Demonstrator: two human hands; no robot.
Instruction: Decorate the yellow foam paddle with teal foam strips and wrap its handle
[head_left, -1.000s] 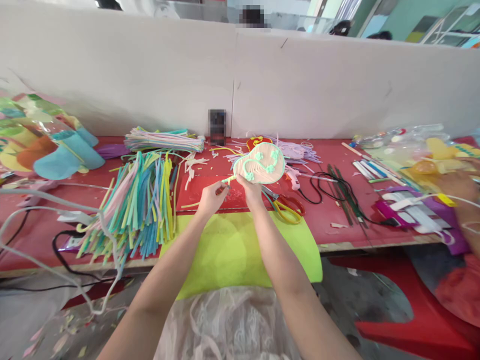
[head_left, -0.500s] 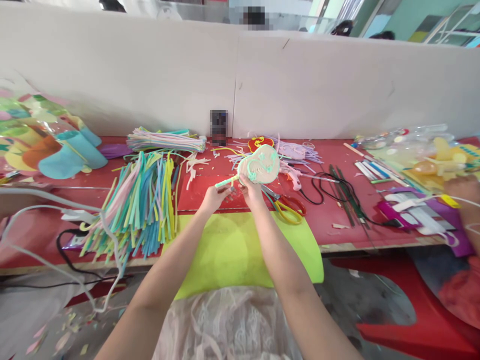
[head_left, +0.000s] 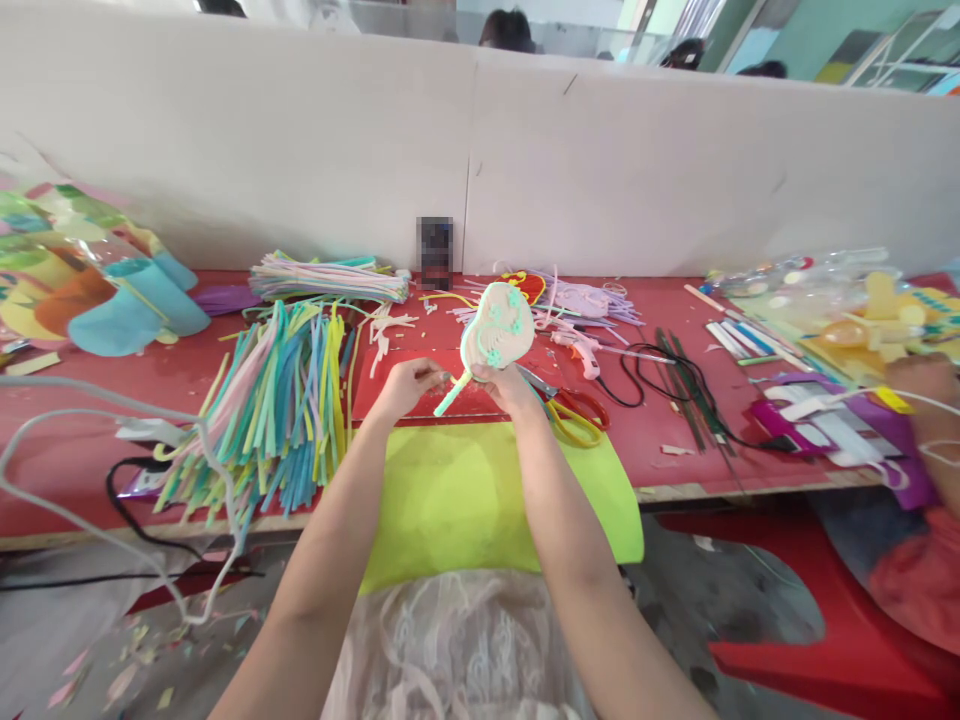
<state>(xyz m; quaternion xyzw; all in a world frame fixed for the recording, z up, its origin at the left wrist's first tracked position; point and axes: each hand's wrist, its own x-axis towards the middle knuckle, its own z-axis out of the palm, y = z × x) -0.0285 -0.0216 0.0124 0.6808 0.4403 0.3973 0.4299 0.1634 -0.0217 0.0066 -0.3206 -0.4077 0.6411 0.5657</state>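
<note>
My right hand (head_left: 504,388) is closed around the lower part of a rounded, cream and mint paddle-shaped craft piece (head_left: 504,328), held up above the table. Swirls and small mint flowers decorate its face. Its thin mint handle (head_left: 450,397) slants down to the left. Just left of that handle is my left hand (head_left: 415,385), fingers drawn together in a pinch; whatever may be between the fingertips is too small to make out. Under both hands lies a red board (head_left: 375,395). Scissors with yellow and red handles (head_left: 576,418) rest right of my right hand.
Pastel foam strips (head_left: 281,410) pile up at left, with blue boot shapes (head_left: 135,310) beyond. A pink glue gun (head_left: 581,350) with a black cord lies right. A yellow-green sheet (head_left: 457,500) hangs over the front edge. Another person's arm (head_left: 930,400) is at far right.
The craft piece has turned more upright and shifted slightly left, its handle now pointing lower. My left hand has come off the handle and moved a little left.
</note>
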